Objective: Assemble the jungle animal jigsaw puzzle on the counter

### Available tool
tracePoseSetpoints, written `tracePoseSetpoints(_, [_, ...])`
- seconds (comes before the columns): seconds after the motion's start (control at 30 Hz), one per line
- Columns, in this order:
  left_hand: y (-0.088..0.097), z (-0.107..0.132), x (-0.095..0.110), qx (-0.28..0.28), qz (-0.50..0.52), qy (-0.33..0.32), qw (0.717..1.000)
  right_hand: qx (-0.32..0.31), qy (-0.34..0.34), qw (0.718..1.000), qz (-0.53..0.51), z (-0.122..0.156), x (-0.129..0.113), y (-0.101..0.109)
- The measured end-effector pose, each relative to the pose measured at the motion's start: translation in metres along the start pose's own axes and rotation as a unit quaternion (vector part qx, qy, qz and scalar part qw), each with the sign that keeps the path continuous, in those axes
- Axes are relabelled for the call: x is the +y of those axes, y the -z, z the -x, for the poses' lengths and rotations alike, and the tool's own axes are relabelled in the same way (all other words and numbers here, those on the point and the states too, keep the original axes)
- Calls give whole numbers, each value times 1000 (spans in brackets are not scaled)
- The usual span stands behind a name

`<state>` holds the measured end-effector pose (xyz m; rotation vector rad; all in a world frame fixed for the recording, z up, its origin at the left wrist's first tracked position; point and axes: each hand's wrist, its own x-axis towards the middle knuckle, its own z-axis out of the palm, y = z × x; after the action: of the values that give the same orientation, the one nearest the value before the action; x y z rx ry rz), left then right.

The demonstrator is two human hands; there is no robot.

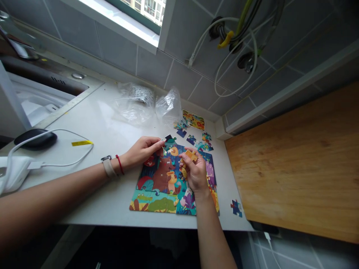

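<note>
A partly joined jigsaw puzzle (161, 179) with a brown bear and other cartoon animals lies flat on the white counter. At its upper edge, my left hand (146, 149) is closed, thumb and fingers pinching a dark and teal puzzle piece (170, 141). Over the puzzle's right half, my right hand (196, 173) grips an orange-yellow puzzle piece (191, 154) between thumb and fingers, covering part of the picture beneath. Loose puzzle pieces (191, 139) are scattered just beyond the puzzle, and a single dark blue piece (236, 208) sits off to the right.
Crumpled clear plastic bags (140, 104) lie at the back, beside a small picture card (194, 119). On the left are a black mouse (36, 139), a white charger (17, 172) with cable, and a sink (56, 80). A wooden board (297, 160) borders the right.
</note>
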<state>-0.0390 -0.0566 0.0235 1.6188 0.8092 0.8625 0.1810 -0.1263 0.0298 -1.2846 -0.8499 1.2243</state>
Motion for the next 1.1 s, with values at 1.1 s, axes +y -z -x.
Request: tracePoseSetpoints(1.1, [21,-14,-14,149,-78,-37,985,71,-18,984,-161,-7,-1,3])
